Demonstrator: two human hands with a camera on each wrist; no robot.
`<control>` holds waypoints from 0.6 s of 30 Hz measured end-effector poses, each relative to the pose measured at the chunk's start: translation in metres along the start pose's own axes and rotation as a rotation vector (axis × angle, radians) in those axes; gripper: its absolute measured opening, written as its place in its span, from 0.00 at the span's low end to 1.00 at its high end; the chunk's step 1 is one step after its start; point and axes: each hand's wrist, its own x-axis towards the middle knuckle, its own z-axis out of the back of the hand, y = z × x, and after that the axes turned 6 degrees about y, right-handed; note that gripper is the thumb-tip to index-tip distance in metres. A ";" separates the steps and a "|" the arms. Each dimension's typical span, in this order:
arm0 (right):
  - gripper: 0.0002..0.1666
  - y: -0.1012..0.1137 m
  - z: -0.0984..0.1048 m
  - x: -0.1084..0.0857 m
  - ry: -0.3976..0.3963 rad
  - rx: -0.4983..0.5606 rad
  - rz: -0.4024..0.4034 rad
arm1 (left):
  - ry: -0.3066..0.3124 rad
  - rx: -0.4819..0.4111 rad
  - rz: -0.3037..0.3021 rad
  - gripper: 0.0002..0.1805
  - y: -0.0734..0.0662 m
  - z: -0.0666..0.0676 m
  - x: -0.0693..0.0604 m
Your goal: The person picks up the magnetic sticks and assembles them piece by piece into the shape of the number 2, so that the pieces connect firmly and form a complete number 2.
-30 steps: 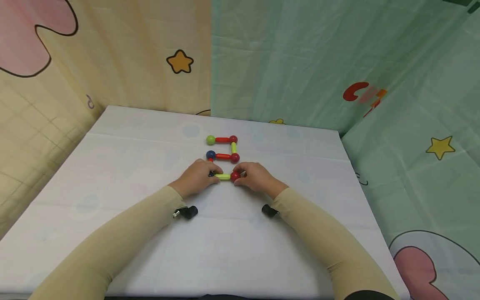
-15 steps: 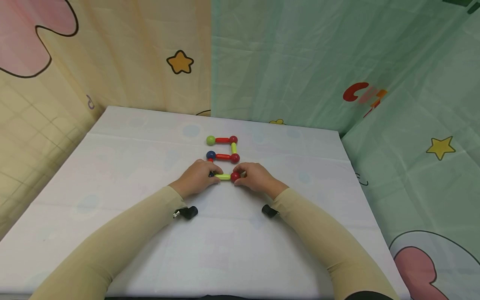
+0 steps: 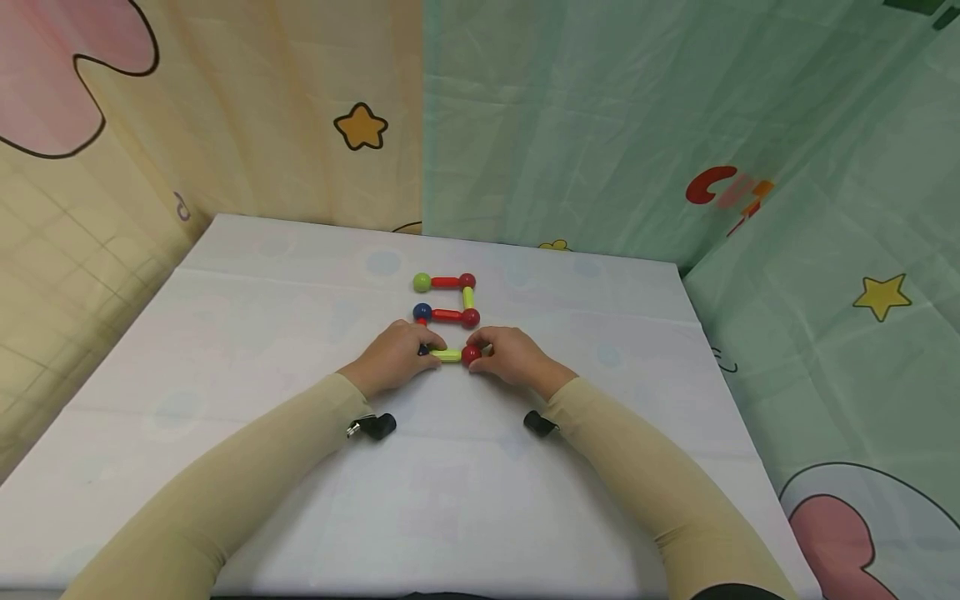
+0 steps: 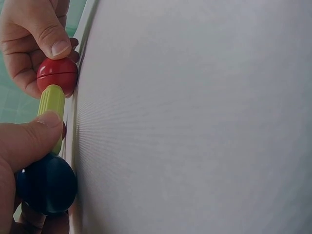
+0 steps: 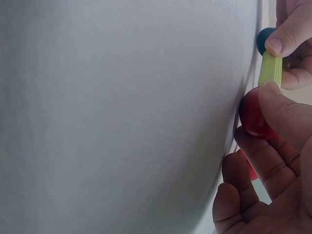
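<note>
A zigzag of toy balls and rods lies on the white table. My left hand (image 3: 393, 357) pinches the yellow-green rod (image 3: 449, 356) beside the dark blue ball (image 4: 48, 184), which its fingers partly hide in the head view. At the rod's other end my right hand (image 3: 513, 360) holds a red ball (image 3: 471, 356) between thumb and fingers. Rod and ball touch. Farther back, another blue ball (image 3: 422, 312) joins a red rod (image 3: 447, 316) and a red ball (image 3: 470, 317). A short yellow-green rod (image 3: 468, 298) leads to the back row, where a green ball (image 3: 422, 282) ends the chain.
The white-covered table (image 3: 300, 500) spreads around both forearms. Printed curtains (image 3: 570, 125) stand behind it and on both sides. A small black camera (image 3: 377, 427) sits at the left cuff, with a second black camera (image 3: 538, 423) at the right cuff.
</note>
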 end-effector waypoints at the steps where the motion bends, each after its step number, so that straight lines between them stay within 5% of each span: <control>1: 0.25 0.000 0.000 0.000 -0.001 -0.003 0.001 | 0.000 0.000 0.000 0.16 0.000 0.000 0.000; 18: 0.26 -0.002 -0.002 -0.002 -0.011 -0.022 0.033 | -0.009 0.012 -0.015 0.17 -0.001 0.002 -0.003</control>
